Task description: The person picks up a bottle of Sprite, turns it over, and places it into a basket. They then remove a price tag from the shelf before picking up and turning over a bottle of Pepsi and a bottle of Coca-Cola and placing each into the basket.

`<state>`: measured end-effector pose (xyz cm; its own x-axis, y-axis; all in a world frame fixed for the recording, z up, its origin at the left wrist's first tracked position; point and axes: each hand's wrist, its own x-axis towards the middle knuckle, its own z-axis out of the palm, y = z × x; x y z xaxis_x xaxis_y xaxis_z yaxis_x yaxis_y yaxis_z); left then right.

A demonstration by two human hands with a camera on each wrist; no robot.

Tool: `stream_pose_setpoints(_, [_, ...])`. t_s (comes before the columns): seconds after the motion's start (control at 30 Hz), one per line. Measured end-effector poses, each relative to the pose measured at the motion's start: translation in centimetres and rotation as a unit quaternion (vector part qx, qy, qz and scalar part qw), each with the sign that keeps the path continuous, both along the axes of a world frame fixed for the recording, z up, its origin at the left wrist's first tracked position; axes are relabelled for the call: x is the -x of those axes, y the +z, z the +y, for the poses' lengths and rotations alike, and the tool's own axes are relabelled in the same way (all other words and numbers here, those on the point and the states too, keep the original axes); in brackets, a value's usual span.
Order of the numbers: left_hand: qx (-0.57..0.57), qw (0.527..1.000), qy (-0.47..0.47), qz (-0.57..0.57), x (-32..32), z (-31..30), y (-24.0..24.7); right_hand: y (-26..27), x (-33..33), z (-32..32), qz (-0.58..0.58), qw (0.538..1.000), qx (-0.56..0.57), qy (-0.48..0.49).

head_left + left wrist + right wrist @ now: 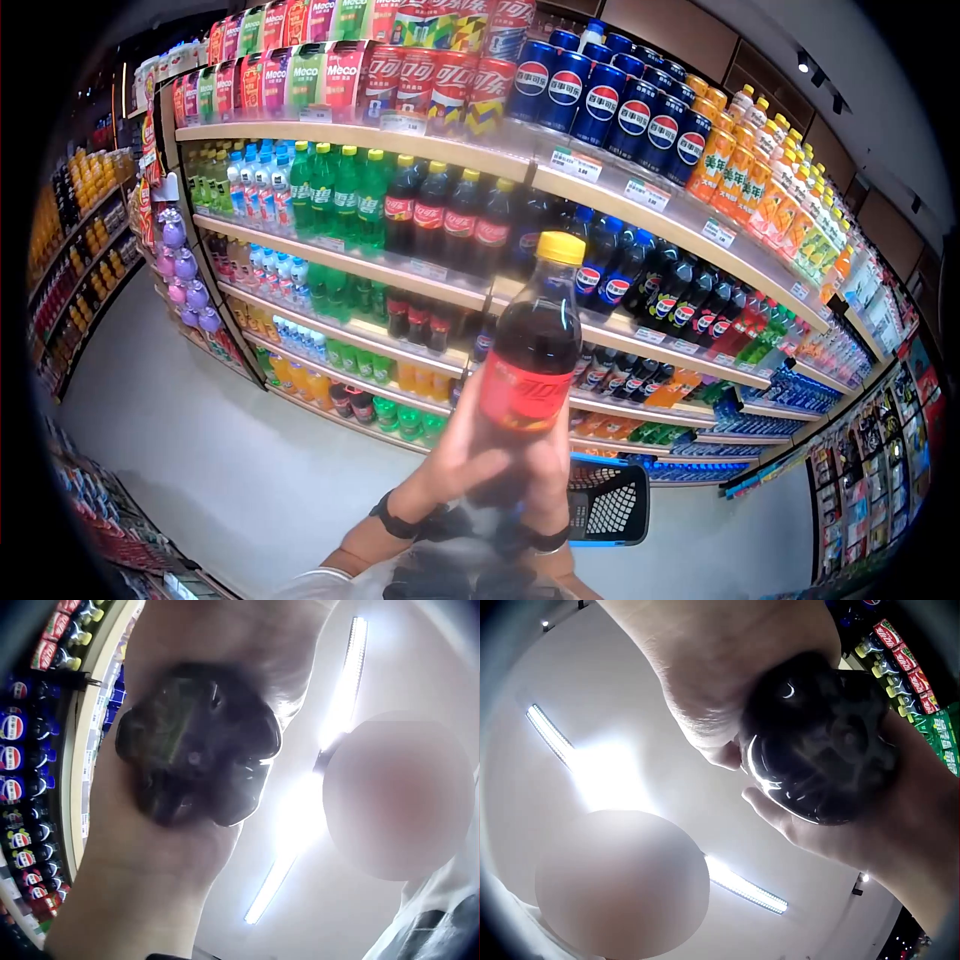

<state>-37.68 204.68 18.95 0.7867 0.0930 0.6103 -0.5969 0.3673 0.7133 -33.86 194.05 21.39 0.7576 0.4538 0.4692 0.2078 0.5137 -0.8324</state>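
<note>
A dark cola bottle (530, 370) with a yellow cap and red label is held up in front of the shelves, its cap tilted slightly right. My left hand (465, 450) grips its left side, and my right hand (545, 470) holds it from the right. In the left wrist view the dark base of the bottle (199, 742) covers much of the left hand (232, 637). The right wrist view shows the same base of the bottle (821, 739) between both hands, with the right hand (727, 667) along one side; most fingers are hidden.
Drink shelves (400, 260) with bottles, cans and cartons curve across the view behind the bottle. A black basket (610, 500) with a blue rim stands below, right of the hands. More racks stand at the far left and right (870, 480).
</note>
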Motion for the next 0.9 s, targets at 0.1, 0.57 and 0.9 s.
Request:
stream_pose_setpoints(0.1, [0.002, 0.999, 0.040, 0.028, 0.3, -0.2, 0.2, -0.7, -0.6, -0.4, -0.013, 0.999, 0.018, 0.033])
stream_pose_setpoints(0.57, [-0.254, 0.935, 0.248, 0.018, -1.1, -2.6, 0.6, -1.3, -2.2, -3.8, 0.035, 0.996, -0.074, -0.047])
stream_pose_setpoints(0.9, [-0.219, 0.932, 0.289, -0.003, 0.0, -3.6, 0.2, -0.3, -0.1, -3.8, -0.024, 0.999, -0.012, -0.018])
